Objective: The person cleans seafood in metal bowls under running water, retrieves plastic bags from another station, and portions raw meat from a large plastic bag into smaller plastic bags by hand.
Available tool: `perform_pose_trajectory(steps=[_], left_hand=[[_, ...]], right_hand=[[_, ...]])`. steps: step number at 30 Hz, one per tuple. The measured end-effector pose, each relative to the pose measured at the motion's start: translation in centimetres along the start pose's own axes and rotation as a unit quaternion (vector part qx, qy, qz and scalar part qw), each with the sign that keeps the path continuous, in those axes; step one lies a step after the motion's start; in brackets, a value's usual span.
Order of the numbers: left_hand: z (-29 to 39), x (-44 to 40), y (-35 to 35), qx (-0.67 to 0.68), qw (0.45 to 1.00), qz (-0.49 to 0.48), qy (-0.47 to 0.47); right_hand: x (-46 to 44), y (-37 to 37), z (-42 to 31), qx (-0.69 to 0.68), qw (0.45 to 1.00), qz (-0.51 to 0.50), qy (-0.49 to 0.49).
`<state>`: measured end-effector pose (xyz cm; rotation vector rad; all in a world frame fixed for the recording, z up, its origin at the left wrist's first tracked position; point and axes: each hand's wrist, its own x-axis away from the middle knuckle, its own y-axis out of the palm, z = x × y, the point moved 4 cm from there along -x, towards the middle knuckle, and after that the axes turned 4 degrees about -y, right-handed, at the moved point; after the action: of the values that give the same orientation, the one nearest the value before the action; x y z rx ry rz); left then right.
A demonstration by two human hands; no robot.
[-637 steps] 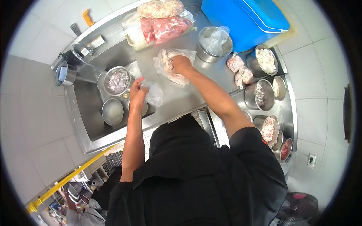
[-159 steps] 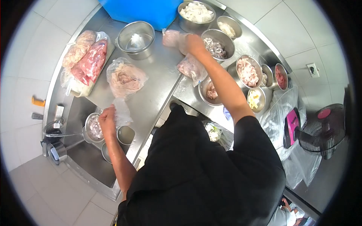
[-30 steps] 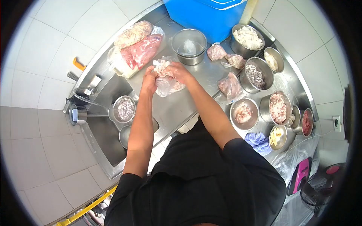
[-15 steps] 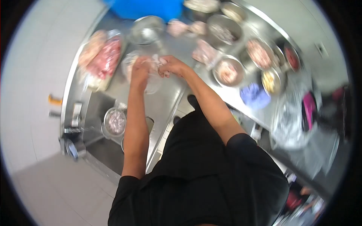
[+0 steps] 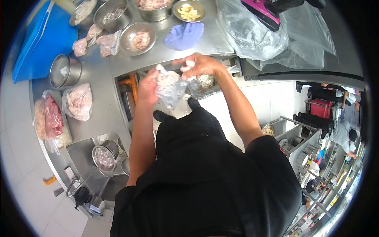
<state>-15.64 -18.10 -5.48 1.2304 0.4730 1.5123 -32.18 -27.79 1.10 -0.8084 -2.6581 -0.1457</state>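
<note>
In front of my body, my left hand (image 5: 148,87) is closed on the gathered edge of a clear plastic bag (image 5: 170,91), which hangs above the floor. Something pale lies in the mouth of the bag. To its right, my right hand (image 5: 202,65) is slightly blurred, with the index finger stretched toward the bag. A small whitish piece (image 5: 188,65) sits between its thumb and fingers; I cannot tell what it is. Just below that hand, a container (image 5: 199,94) near the floor holds white and greenish scraps.
On the steel counter (image 5: 103,81) are bagged raw meat (image 5: 79,102), red meat in a bag (image 5: 53,116), a steel pot (image 5: 73,71), a bowl of meat (image 5: 138,38) and a purple cloth (image 5: 184,36). A sink (image 5: 85,148) lies left. Other people stand far right.
My body and view have turned right. Both hands have gone from over the counter to above the floor beside it, with the plastic bag hanging from my left hand.
</note>
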Motion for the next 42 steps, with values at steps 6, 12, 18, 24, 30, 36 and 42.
perform_pose_trajectory(steps=[6, 12, 18, 24, 30, 36, 42], left_hand=[[-8.9, -4.8, 4.1, -0.098, 0.993, -0.018, -0.066], [-8.6, -4.7, 0.1, -0.380, 0.917, 0.117, 0.033], [-6.0, -0.4, -5.1, -0.146, 0.955, 0.231, 0.114], [-4.1, 4.9, -3.3, -0.277, 0.879, 0.328, 0.209], [-1.5, 12.2, -1.1, -0.294, 0.893, 0.219, 0.261], [1.9, 18.0, -4.3, -0.325, 0.790, 0.376, 0.359], [8.3, 20.2, -11.1, -0.409, 0.529, 0.636, 0.386]], right_hand=[[6.2, -4.3, 8.0, -0.085, 0.991, 0.101, 0.029], [8.1, -12.4, 19.7, -0.048, 0.968, 0.209, 0.130], [5.4, -10.6, 23.0, -0.022, 0.977, 0.150, 0.150], [1.9, 6.6, 9.4, -0.150, 0.955, -0.238, 0.093], [-5.3, 16.3, 8.3, -0.216, 0.909, -0.310, 0.177], [-11.0, 23.7, 5.4, -0.397, 0.852, -0.295, 0.170], [-15.8, 32.2, 3.5, -0.504, 0.859, -0.083, 0.038]])
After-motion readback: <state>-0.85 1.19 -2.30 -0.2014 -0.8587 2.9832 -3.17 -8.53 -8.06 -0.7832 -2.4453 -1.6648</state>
